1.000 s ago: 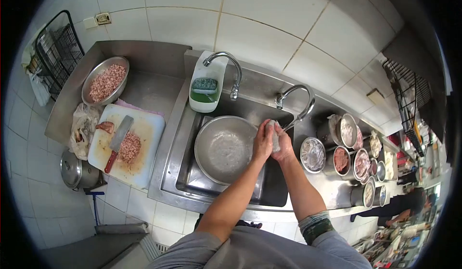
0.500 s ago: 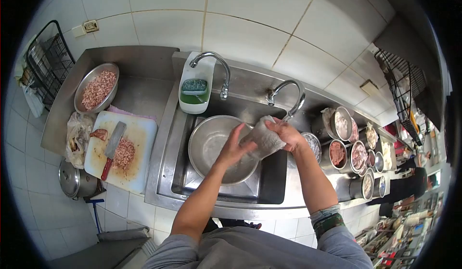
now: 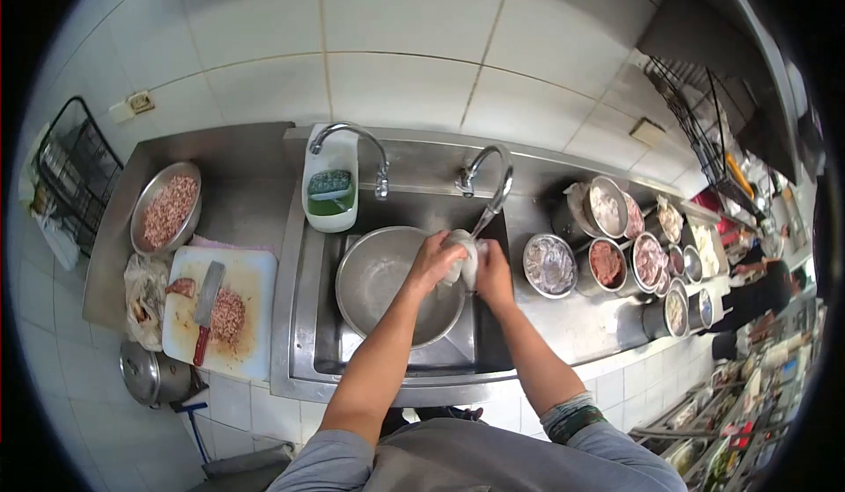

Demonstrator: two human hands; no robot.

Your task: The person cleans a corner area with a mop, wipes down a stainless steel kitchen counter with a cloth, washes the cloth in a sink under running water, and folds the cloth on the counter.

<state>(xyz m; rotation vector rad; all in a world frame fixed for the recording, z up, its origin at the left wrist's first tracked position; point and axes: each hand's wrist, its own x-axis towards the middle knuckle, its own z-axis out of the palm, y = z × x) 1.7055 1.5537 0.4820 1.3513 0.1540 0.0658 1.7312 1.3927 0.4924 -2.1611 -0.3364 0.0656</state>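
Note:
A wet, whitish-grey cloth (image 3: 465,260) is bunched up under the right-hand tap (image 3: 504,175), where water runs onto it. My left hand (image 3: 432,263) grips its left side with fingers closed. My right hand (image 3: 495,274) is closed around the other side. Both hands are above the sink (image 3: 495,342), over the right rim of a wide metal basin (image 3: 378,285). Part of the cloth is hidden by my fingers.
Left of the sink, a cutting board (image 3: 180,338) holds a cleaver (image 3: 209,294) and chopped meat (image 3: 229,318), near a metal bowl (image 3: 191,231) of minced meat. A white sponge holder (image 3: 332,222) sits behind the basin. Several metal containers (image 3: 553,291) stand at right; a person (image 3: 761,298) is beyond.
The cloth was spread out between my hands, with the left hand open; now both hands squeeze it into a bunch under the water. The camera view has shifted somewhat.

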